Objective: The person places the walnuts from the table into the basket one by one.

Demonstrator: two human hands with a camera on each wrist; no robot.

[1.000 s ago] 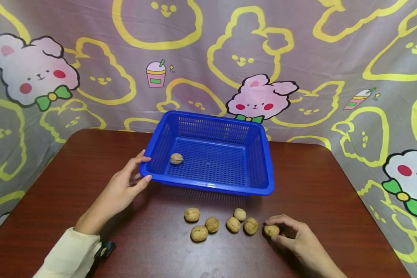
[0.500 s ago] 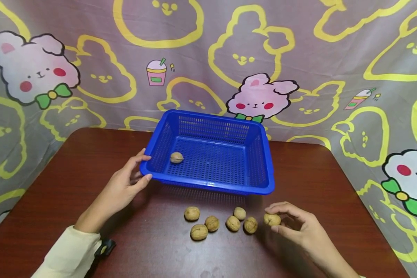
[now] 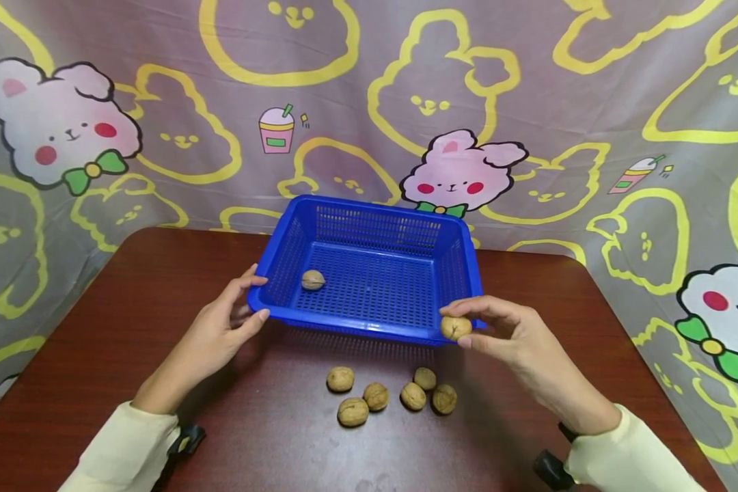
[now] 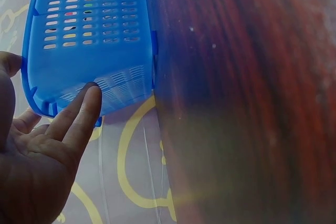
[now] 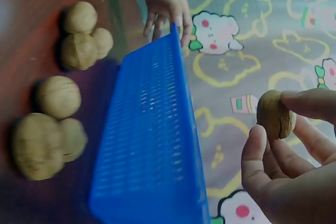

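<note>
Between thumb and fingers, my right hand (image 3: 523, 335) pinches a walnut (image 3: 455, 328) at the near right corner of the blue plastic basket (image 3: 369, 326). In the right wrist view this walnut (image 5: 275, 114) shows clear above the rim. My left hand (image 3: 215, 335) holds the basket's near left corner, thumb and forefinger at the rim; the left wrist view shows its fingers (image 4: 84, 114) along the outer wall. Inside the basket, towards the left, lies one walnut (image 3: 312, 280). Two groups of walnuts rest on the table before the basket, one left (image 3: 353, 412), one right (image 3: 413, 396).
The dark reddish-brown wooden table (image 3: 270, 437) carries everything. Behind it and at both sides hangs a grey cloth (image 3: 344, 116) with yellow outlines and cartoon rabbits, close behind the basket's far side. Black straps (image 3: 553, 470) show at the cuffs of both pale sleeves.
My right hand has lifted the walnut from the right end of the row and carried it up and left to the basket's near right corner. The left hand and basket stay put.
</note>
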